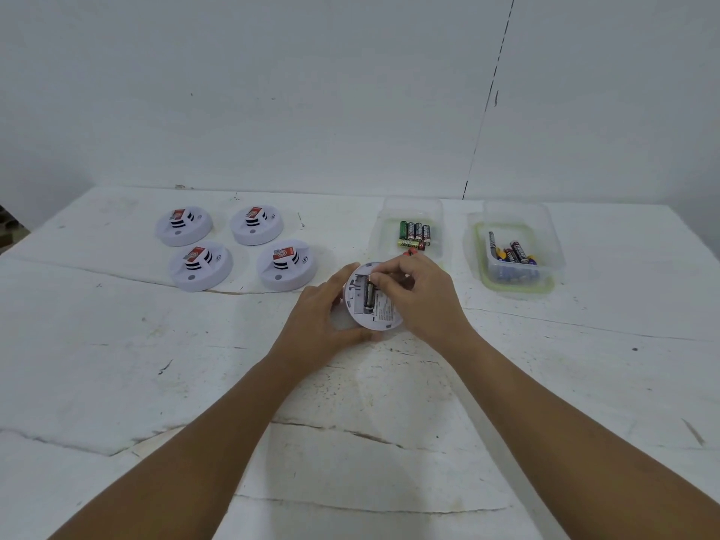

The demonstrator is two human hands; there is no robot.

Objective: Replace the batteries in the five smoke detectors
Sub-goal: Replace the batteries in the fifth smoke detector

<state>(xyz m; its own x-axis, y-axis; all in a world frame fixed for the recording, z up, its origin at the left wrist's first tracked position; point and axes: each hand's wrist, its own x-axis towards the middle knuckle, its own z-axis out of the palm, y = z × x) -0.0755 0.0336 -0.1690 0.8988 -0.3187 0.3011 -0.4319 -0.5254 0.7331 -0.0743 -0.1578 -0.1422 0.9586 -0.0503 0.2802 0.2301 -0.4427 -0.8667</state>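
White scuffed tabletop [117, 364]: your left hand [319, 317] cups the open smoke detector [370, 302] by its rim, your right hand [420, 294] pinches a battery [369, 296] in its bay; light, brittle plastic, so press gently

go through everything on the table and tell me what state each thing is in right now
Held smoke detector: face down, back open, batteries in the compartment.
Left hand: grips the detector's rim.
Right hand: fingertips pinch at a battery in the compartment.
Four other smoke detectors: face up, untouched, in a square.
Near battery tray: open, holds a few batteries.
Right battery tray: open, holds loose batteries.
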